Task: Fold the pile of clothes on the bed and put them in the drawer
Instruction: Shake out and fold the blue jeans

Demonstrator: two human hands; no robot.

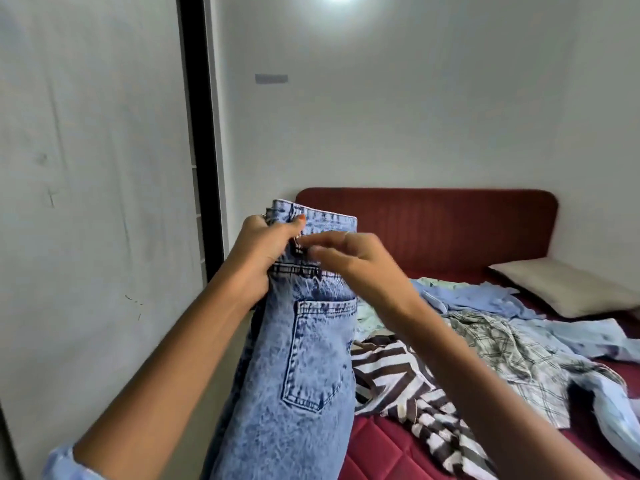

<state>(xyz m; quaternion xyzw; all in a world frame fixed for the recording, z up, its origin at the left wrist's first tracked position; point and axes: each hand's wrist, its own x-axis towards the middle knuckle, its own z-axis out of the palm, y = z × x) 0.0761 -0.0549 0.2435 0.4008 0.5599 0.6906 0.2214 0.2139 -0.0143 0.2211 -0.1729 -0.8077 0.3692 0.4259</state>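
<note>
A pair of light blue acid-wash jeans (pixel 304 368) hangs upright in front of me, folded lengthwise with a back pocket facing me. My left hand (pixel 258 254) grips the waistband at its left edge, thumb on top. My right hand (pixel 353 261) is blurred at the waistband's right side, fingers loosely curled toward the denim; whether it holds the cloth is unclear. On the dark red bed (pixel 381 445) lies the pile: a brown-and-white striped garment (pixel 408 389), a plaid shirt (pixel 512 351) and light blue shirts (pixel 485 296).
A red padded headboard (pixel 433 223) stands against the white wall. A beige pillow (pixel 561 285) lies at the bed's far right. A white wardrobe door (pixel 97 202) fills the left, with a dark gap (pixel 201 150) beside it.
</note>
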